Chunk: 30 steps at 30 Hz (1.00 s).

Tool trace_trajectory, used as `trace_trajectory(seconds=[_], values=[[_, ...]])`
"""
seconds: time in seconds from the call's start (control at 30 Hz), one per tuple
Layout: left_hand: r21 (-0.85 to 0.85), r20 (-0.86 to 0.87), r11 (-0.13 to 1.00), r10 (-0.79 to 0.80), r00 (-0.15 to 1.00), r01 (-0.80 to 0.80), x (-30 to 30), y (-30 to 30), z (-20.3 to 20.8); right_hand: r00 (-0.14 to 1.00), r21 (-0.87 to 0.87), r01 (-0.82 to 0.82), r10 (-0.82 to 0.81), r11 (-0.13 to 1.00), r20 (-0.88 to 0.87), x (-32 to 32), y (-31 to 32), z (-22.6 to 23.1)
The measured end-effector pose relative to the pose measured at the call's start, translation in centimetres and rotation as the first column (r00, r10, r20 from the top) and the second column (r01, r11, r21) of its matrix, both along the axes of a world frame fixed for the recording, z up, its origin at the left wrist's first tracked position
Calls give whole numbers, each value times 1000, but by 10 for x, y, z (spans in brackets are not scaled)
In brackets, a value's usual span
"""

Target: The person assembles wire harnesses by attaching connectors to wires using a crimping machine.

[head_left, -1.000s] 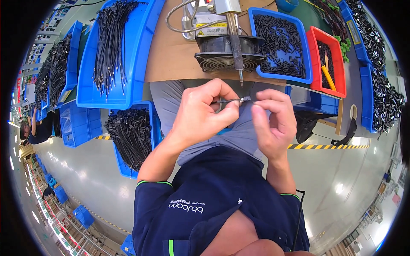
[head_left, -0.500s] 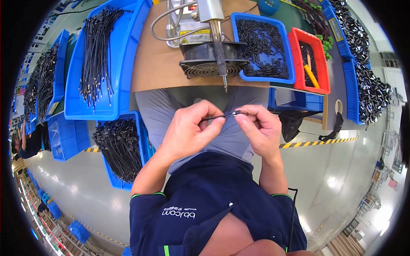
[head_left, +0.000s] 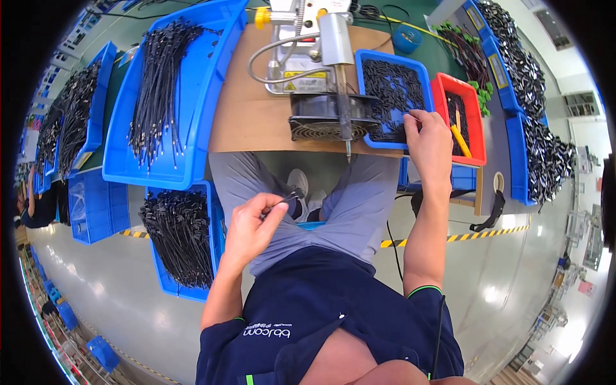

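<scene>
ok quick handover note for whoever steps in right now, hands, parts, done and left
Left hand: over the lap, pinching a thin black cable by its end.
Right hand: reaching into the small blue bin of black parts on the bench, fingers at its edge.
Cable stock: big blue tray at left, floor bin beside the left knee.
Done: one cable in hand.
Left: no part on it that shows.

The left hand [head_left: 251, 226] hovers above the lap, thumb and forefinger pinched together, the other fingers curled, forearm bent up from the elbow. The right arm stretches forward, nearly straight, its hand [head_left: 428, 142] palm down with fingers bent downward.
</scene>
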<state>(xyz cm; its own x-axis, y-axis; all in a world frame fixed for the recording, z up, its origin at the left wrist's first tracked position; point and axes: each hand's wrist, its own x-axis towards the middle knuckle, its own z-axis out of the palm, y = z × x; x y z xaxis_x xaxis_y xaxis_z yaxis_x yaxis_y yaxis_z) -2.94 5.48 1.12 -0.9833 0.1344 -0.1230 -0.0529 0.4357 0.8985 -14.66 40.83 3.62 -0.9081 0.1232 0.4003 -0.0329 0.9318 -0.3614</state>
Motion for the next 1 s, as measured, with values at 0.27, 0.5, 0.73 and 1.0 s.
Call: trace_trajectory(seconds=[0.27,0.5,0.73,1.0], values=[[-247,41,898,384,923,-363,46,-102,-19,951,107,32,-63,994,303,-44,18,-13],[-371,-134,575,744,655,-729,91,-208,-47,959,81,88,-106,993,261,-45,8,-15],[-303,-427,420,743,516,-856,73,-276,-44,988,-43,67,-60,997,140,-16,20,-17],[-140,-685,749,399,609,-648,-60,-204,79,992,-704,20,74,709,103,71,-22,-6]])
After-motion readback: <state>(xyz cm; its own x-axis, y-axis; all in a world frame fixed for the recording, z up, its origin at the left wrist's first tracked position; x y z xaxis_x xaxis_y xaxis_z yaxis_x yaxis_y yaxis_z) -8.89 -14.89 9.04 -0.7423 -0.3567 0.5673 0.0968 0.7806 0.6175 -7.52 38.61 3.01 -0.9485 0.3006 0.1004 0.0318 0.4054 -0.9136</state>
